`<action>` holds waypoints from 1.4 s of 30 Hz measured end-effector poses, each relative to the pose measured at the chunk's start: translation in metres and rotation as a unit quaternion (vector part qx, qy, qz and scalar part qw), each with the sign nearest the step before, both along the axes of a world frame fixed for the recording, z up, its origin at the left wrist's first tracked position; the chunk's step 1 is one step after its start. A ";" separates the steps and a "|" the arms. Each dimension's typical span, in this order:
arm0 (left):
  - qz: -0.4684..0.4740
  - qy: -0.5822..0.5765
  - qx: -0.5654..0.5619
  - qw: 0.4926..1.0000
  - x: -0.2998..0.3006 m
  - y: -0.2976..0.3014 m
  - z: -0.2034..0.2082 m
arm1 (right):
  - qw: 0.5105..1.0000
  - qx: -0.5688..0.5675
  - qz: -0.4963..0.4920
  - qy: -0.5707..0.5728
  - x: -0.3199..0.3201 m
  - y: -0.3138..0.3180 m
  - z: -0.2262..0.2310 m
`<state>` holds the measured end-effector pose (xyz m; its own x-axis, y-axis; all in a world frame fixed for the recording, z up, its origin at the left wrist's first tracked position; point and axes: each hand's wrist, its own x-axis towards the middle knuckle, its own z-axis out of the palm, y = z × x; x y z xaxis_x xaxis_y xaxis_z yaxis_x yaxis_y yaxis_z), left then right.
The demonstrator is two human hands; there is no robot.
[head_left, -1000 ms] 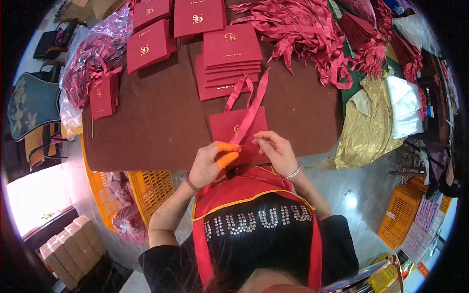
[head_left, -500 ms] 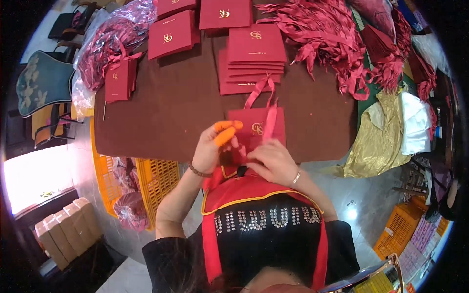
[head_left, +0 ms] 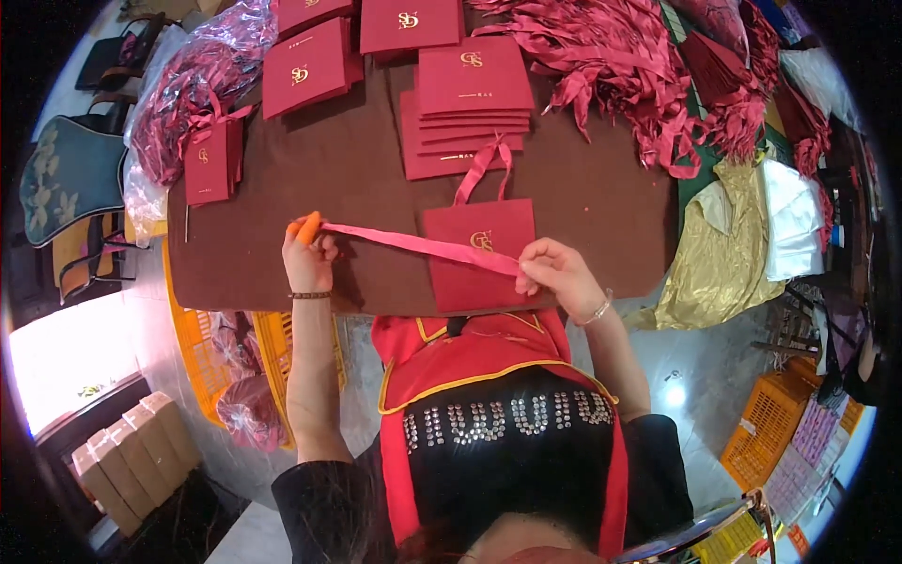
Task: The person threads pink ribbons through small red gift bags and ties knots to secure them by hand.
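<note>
Stretching a pink ribbon (head_left: 413,246) taut across the maroon paper bag (head_left: 479,252), left hand (head_left: 308,261) closed on its far end, right hand (head_left: 556,273) pinching it at the bag.

Matt red paper bag (head_left: 477,254), satiny pink ribbon (head_left: 413,244), brown felt-like table cover (head_left: 357,179).

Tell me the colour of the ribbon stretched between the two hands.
Pink ribbon, pulled from the dark red bag; the head view shows it best.
</note>
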<state>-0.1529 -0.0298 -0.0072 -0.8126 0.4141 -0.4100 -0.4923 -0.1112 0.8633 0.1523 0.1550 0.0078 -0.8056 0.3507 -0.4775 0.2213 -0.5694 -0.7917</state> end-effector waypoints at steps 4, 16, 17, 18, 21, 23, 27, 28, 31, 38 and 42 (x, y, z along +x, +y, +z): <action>0.022 -0.001 -0.014 1.000 0.002 -0.010 -0.006 | 0.985 -0.154 -0.052 0.064 0.000 -0.002 -0.016; -0.565 0.503 -0.009 0.654 0.123 0.072 0.042 | 0.952 -0.287 -0.059 0.089 -0.016 -0.027 -0.006; -0.565 0.457 -0.014 0.687 0.127 0.070 0.037 | 0.948 -0.296 -0.064 0.098 -0.015 -0.027 -0.004; -0.567 0.458 -0.014 0.685 0.127 0.067 0.034 | 0.948 -0.295 -0.066 0.099 -0.014 -0.026 -0.007; -0.533 0.464 -0.050 0.706 0.126 0.062 0.033 | 0.950 -0.278 -0.072 0.120 -0.008 -0.028 -0.017; -0.542 0.457 -0.077 0.701 0.127 0.062 0.038 | 0.965 -0.222 -0.091 0.102 -0.010 -0.029 -0.018; -0.496 0.463 -0.057 0.733 0.122 0.057 0.030 | 0.995 -0.034 -0.088 0.016 -0.015 -0.029 -0.013; -0.496 0.462 -0.058 0.733 0.121 0.056 0.030 | 0.997 -0.012 -0.078 0.023 -0.015 -0.027 -0.013; -0.499 0.439 -0.062 0.744 0.119 0.056 0.029 | 0.993 0.094 -0.076 0.002 -0.023 -0.017 -0.008; -0.396 0.241 -0.099 0.880 0.108 0.069 0.013 | 0.721 0.690 -0.002 -0.055 -0.043 0.031 -0.011; -0.401 0.224 -0.121 0.880 0.107 0.072 0.016 | 0.765 0.631 0.092 -0.092 -0.044 0.028 -0.011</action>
<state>-0.0455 0.0420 0.0084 -0.4003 0.8731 -0.2783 0.0665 0.3306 0.9414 0.1088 0.1827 -0.0037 -0.8573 0.5135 0.0366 0.3788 0.6774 -0.6306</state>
